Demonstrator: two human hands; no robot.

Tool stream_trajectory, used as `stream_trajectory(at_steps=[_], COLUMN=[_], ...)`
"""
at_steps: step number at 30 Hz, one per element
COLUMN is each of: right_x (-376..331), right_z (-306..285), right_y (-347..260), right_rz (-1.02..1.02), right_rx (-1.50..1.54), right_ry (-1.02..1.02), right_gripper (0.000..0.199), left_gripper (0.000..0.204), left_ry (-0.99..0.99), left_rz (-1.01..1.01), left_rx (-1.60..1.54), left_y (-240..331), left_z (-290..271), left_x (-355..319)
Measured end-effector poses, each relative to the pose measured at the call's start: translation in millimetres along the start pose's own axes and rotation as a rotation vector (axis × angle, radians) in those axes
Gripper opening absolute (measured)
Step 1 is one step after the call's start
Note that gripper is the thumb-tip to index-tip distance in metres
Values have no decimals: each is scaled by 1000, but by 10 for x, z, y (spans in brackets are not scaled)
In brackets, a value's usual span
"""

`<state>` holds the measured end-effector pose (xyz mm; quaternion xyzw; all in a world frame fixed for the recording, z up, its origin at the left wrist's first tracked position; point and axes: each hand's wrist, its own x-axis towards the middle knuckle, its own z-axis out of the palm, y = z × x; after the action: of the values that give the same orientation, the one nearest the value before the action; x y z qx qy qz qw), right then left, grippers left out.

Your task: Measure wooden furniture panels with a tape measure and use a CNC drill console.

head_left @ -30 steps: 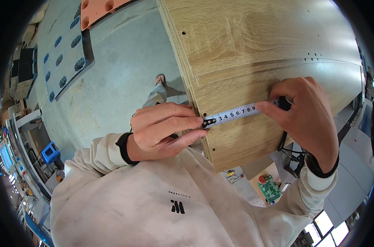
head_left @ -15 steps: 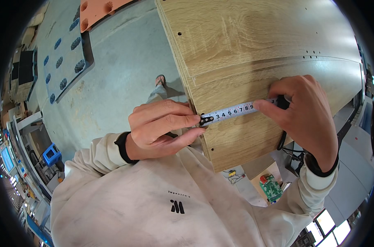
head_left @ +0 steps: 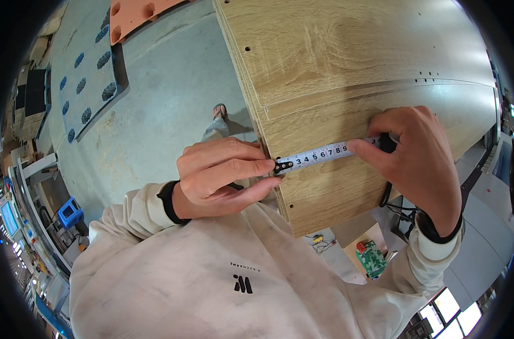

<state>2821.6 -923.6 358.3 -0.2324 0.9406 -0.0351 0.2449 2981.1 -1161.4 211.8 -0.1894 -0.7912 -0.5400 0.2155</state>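
Note:
A light oak-grain wooden panel [head_left: 347, 62] lies in front of me, its left edge running down to a near corner. Across its near part stretches the white blade of a tape measure [head_left: 320, 155]. My left hand [head_left: 220, 175] pinches the blade's metal hook end against the panel's left edge. My right hand [head_left: 418, 155] is closed around the tape's dark case on the panel, with the thumb pressing down on the blade. The case is mostly hidden under my fingers.
Small drilled holes dot the panel. Grey concrete floor [head_left: 161, 90] lies to the left, with an orange board [head_left: 135, 14] and a dark perforated panel [head_left: 84, 85] on it. A blue box [head_left: 70, 212] and shelving stand at lower left; a green circuit board [head_left: 371, 259] lies below the panel.
The tape and both hands have shifted slightly toward the panel's near corner; the grip on the tape is the same.

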Motion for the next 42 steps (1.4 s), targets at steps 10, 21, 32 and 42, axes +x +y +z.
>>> stream_trajectory(at_steps=[10,21,32,42], right_x=[-37,-47,23,-84], right_z=[13,16,-125,116], right_y=[16,35,-107,74], right_rz=[2,-35,187,-156], right_rx=[24,-3,63,-12], right_ry=[16,22,-212,139], right_gripper=[36,36,36,30], left_gripper=[36,35,32,28], left_ry=[25,4,12,15], left_rz=[54,32,74,17], left_rx=[8,6,7,-8], left_y=[-31,-17,-62,-16], left_z=[27,17,28,42], left_x=[17,25,31,8])
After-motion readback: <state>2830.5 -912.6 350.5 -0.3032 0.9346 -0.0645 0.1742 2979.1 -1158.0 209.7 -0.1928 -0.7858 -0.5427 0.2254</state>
